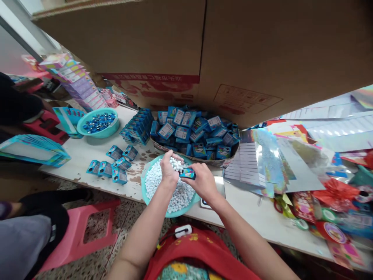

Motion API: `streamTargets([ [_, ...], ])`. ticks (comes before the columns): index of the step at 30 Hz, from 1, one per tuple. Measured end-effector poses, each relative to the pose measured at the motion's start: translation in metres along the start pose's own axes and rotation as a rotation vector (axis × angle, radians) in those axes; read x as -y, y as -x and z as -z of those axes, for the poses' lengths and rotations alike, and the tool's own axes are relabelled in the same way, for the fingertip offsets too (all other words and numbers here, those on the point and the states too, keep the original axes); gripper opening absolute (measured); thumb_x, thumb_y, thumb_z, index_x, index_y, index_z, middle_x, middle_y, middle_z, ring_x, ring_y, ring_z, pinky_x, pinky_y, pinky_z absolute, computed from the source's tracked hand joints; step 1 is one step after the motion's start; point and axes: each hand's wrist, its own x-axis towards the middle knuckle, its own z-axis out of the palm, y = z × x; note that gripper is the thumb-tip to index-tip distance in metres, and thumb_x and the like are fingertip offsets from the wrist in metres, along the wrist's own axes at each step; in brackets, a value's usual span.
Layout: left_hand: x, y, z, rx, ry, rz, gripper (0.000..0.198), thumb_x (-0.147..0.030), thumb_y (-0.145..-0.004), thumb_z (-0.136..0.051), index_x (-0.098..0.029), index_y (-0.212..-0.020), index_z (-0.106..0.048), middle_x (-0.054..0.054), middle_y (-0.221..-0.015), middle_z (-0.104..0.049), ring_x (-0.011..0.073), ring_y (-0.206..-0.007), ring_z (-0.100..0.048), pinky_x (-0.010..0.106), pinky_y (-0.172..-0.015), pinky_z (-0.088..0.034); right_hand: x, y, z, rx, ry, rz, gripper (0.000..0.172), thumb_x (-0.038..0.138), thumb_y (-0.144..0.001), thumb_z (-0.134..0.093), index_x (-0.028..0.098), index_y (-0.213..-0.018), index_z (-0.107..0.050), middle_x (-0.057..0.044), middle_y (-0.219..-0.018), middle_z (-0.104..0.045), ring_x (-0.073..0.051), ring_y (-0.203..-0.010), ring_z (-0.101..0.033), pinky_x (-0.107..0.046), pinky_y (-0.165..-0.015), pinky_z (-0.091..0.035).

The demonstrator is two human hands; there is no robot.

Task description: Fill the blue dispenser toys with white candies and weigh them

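Just behind the bowl (143, 186), a heaped basket (163, 148); left hand (168, 168) cups pellets (176, 163), right hand (204, 182) pinches a blue box (188, 173).

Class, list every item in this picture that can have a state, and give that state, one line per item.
left hand, fingers closed on white pellets
right hand, fingers gripping small blue box
small blue box, held above teal bowl, open or shut unclear
teal bowl, nearly full of white pellets
basket, heaped with blue boxes
second teal bowl, partly filled with blue beads
pink stool, upright, nobody on it
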Motion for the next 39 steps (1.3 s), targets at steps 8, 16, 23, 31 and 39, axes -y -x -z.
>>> streamTargets([
  [8,0.012,-0.013,0.012,-0.061,0.002,-0.093,0.033,-0.039,-0.062,-0.067,-0.017,-0.055,-0.044,-0.003,-0.049,-0.048,0.0148,-0.05,-0.056,0.028,-0.056,-0.047,-0.007,-0.008,-0.015,-0.006,-0.055,0.013,0.038,0.04,-0.072,-0.075,0.02,-0.101,-0.062,-0.004,-0.098,-0.064,-0.023,-0.093,-0.052,-0.033,-0.08,-0.039],
  [16,0.012,-0.018,0.005,-0.065,-0.111,-0.226,0.032,-0.038,-0.069,-0.068,-0.016,-0.06,-0.047,-0.003,-0.051,-0.05,0.0139,-0.048,-0.054,0.028,-0.053,-0.048,-0.009,-0.018,-0.017,-0.014,-0.094,0.001,0.035,0.045,-0.075,-0.07,0.022,-0.1,-0.061,-0.002,-0.096,-0.066,-0.022,-0.091,-0.055,-0.032,-0.077,-0.038],
  [23,0.006,-0.021,0.004,-0.039,-0.169,-0.298,0.033,-0.038,-0.072,-0.066,-0.017,-0.059,-0.044,-0.003,-0.053,-0.052,0.0144,-0.05,-0.056,0.03,-0.055,-0.05,-0.005,-0.024,-0.017,-0.023,-0.117,-0.006,0.036,0.042,-0.071,-0.075,0.023,-0.099,-0.062,-0.002,-0.096,-0.067,-0.022,-0.091,-0.056,-0.031,-0.076,-0.037],
  [31,0.006,-0.027,0.007,-0.013,-0.221,-0.311,0.034,-0.039,-0.073,-0.067,-0.017,-0.063,-0.044,-0.005,-0.051,-0.048,0.0119,-0.05,-0.055,0.026,-0.056,-0.049,0.0,-0.03,-0.019,-0.001,-0.114,-0.057,0.037,0.041,-0.07,-0.075,0.022,-0.099,-0.063,-0.002,-0.096,-0.066,-0.021,-0.092,-0.056,-0.031,-0.078,-0.038],
  [39,-0.006,-0.021,0.007,0.014,-0.255,-0.305,0.027,-0.041,-0.075,-0.065,-0.016,-0.074,-0.054,-0.005,-0.044,-0.047,0.0106,-0.041,-0.047,0.024,-0.051,-0.046,0.007,-0.031,-0.017,0.02,-0.125,-0.029,0.037,0.04,-0.069,-0.077,0.022,-0.098,-0.063,0.0,-0.094,-0.066,-0.02,-0.09,-0.055,-0.03,-0.076,-0.038],
])
